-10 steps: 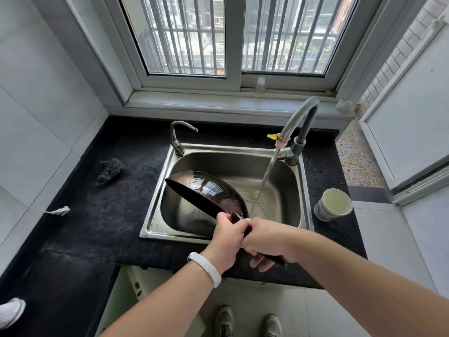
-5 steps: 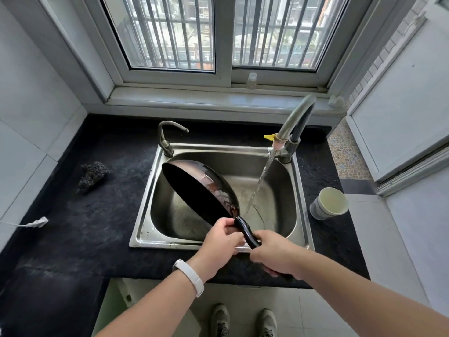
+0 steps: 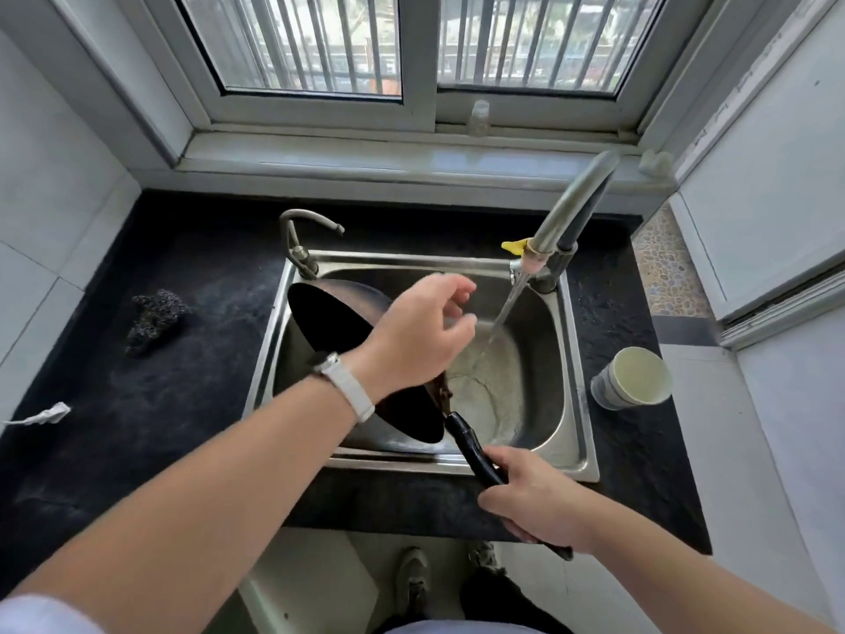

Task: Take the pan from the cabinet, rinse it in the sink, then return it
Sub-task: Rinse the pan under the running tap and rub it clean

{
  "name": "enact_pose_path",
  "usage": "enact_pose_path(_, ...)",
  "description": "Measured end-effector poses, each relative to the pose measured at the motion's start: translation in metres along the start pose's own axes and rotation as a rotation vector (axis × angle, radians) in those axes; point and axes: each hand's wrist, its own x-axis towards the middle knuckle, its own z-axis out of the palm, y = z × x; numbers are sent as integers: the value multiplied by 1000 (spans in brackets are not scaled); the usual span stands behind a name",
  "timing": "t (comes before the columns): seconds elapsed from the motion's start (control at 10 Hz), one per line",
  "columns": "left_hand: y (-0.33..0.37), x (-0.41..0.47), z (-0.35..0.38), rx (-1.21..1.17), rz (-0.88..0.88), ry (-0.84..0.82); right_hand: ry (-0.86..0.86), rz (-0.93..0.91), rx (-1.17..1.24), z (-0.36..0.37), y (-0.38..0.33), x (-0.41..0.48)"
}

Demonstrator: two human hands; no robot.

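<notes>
We hold the pan [image 3: 329, 322] tilted on edge inside the sink [image 3: 577, 382], its long axis running from the far left down to the handle [image 3: 466, 439] at the near right. Our right hand [image 3: 535, 505] is wrapped round that handle. Our left hand [image 3: 416, 336], fingers loosely spread and empty, hovers above the bowl, nearer the water stream [image 3: 500, 315] that falls just right of the pan

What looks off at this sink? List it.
The tap water falls straight into the sink, missing the tilted pan, which the right hand holds by its handle left of the stream. Nothing else stands out.
</notes>
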Motion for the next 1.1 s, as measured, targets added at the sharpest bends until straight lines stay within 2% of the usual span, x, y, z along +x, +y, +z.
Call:
enact_pose_path(0.1,1,50,3,180,-62,-78,-22,-5,-6,-11,5,3)
enact_pose_path(0.3,-25,122,24,224,-354,-167,-94,-31,33,-25,10,14)
enact_pose_path(0.4,-34,138,39,226,-430,-244,-108,-23,29,-30,11,17)
enact_pose_path(0.5,-41,152,56,232,-400,-277,-96,-23,17,-34,8,19)
enact_pose_path(0.6,-41,163,75,243,-388,-387,-105,-38,11,-39,3,20)
enact_pose_path(0.7,-49,164,92,100,-430,-450,-109,-36,4,-42,-2,21)
enact_pose_path(0.8,-87,168,114,68,-423,-438,-118,-22,23,-43,-5,20)
enact_pose_path(0.9,-90,173,110,31,-372,-450,-116,-24,55,-46,-7,18)
enact_pose_path(1.0,-52,169,100,45,-304,-443,-117,-6,63,-47,-7,18)
enact_pose_path(1.1,-37,174,107,153,-213,-355,-120,24,69,-45,-5,21)
